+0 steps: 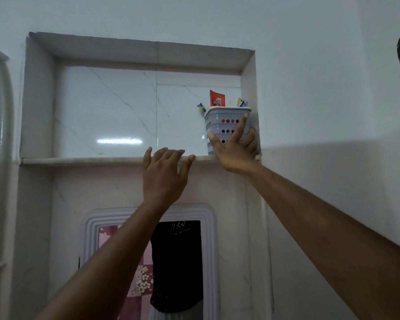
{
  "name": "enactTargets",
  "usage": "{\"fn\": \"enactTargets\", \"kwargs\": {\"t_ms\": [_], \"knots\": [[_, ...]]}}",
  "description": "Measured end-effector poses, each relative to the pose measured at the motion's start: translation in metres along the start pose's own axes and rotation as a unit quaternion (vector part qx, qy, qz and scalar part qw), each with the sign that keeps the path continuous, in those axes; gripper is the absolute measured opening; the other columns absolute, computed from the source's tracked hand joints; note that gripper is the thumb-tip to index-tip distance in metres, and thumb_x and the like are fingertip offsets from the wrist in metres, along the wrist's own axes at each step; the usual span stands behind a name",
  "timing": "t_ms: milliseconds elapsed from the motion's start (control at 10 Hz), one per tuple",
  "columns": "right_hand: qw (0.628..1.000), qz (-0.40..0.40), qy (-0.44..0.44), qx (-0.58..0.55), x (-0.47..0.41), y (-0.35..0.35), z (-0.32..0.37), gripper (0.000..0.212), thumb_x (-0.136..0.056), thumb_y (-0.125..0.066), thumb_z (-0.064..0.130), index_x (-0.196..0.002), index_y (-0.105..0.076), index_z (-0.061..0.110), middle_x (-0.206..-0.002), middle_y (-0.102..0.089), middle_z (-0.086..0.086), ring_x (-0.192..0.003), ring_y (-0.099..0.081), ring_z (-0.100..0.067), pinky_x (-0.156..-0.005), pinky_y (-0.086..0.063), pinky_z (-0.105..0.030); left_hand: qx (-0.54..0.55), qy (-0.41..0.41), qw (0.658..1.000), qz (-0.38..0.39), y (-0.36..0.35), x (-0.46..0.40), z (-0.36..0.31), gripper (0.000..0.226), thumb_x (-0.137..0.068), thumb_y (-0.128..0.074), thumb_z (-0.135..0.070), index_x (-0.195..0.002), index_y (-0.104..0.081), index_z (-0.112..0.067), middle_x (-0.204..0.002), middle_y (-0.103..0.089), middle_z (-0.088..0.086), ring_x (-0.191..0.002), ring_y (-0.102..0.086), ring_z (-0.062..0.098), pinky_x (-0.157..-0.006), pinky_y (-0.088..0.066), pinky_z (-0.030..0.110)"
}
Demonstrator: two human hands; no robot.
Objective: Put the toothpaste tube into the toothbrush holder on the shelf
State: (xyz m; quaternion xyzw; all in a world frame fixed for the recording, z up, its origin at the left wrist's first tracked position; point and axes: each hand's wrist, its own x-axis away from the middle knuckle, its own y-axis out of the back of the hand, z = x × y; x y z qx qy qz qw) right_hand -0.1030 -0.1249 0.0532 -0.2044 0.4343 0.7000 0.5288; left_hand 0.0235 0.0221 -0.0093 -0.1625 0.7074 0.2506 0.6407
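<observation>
home bathroom, tiled wall niche (106,107), toothbrush holder (224,128)

**Niche open at left, crowded at right**

The shelf (79,160) is bare across the frame's left and centre. The holder (226,125) fills the lower-right corner, against the side wall (248,88). Right hand (234,150) covers its front; left hand (164,174) rests on the ledge just beside it.

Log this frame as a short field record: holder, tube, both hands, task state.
holder: grey perforated toothbrush holder, upright at right end of shelf
tube: orange toothpaste tube standing in holder, top sticking out
other contents: toothbrushes at the rim
left hand: open, fingers on shelf edge
right hand: open, spread against holder front
task state: tube appears already in holder
</observation>
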Motion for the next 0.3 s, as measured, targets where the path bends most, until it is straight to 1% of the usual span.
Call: {"fn": "enactTargets", "kwargs": {"t_ms": [100,200,300], "knots": [[1.0,0.01,0.015,0.02,0.003,0.001,-0.001,0.119,-0.101,-0.044,0.085,-0.168,0.037,0.03,-0.18,0.025,-0.021,-0.169,0.006,-0.045,-0.134,-0.005,-0.063,0.005,0.01,1.0,0.014,0.003,-0.001,-0.003,0.053,-0.108,-0.041,-0.062,-0.132,-0.072,-0.027,-0.134,-0.073,-0.007,-0.146,-0.05,0.019,-0.13,-0.015,0.048],[0.995,-0.077,0.054,0.021,0.014,0.0,-0.01,0.11,-0.103,-0.053,0.076,-0.178,0.006,0.021,-0.181,0.002,-0.024,-0.164,-0.014,-0.046,-0.132,-0.023,-0.061,0.03,0.0,0.998,0.053,0.009,-0.003,0.0,0.055,-0.108,-0.039,-0.061,-0.137,-0.069,-0.026,-0.141,-0.069,-0.006,-0.149,-0.046,0.02,-0.131,-0.01,0.047],[0.978,-0.186,0.097,-0.018,0.033,0.002,-0.018,0.089,-0.099,-0.059,0.07,-0.165,-0.038,0.014,-0.166,-0.033,-0.021,-0.145,-0.04,-0.042,-0.116,-0.045,-0.059,0.058,-0.013,0.995,0.077,0.018,-0.004,0.006,0.056,-0.108,-0.039,-0.06,-0.145,-0.063,-0.025,-0.15,-0.064,-0.006,-0.152,-0.042,0.019,-0.132,-0.008,0.046]]}}
